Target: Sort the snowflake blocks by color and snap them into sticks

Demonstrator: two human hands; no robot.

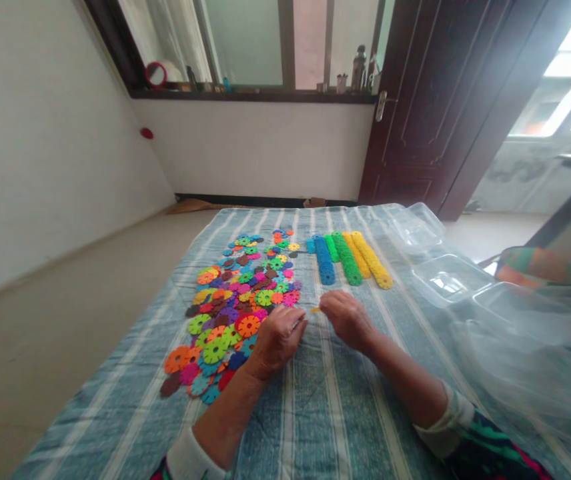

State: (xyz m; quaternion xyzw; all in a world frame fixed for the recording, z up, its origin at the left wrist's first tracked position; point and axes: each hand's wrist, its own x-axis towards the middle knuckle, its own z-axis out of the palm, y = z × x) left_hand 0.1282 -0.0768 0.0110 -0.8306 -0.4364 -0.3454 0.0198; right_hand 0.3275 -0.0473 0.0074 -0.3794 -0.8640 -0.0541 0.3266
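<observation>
My right hand is closed in a pinch, with the edge of a small yellow notched disc showing at its fingertips. Just left of it, my left hand has its fingers drawn together; whatever may be in them is hidden. A loose pile of notched plastic discs in many colours spreads beside and partly behind my left hand. Beyond my right hand lie rows of overlapping discs sorted by colour: a blue row, a green row and a yellow row, with shorter rows alongside.
Clear plastic containers stand along the right side of the striped cloth that covers the table. Past its far edge are a wall with a window ledge and a dark red door.
</observation>
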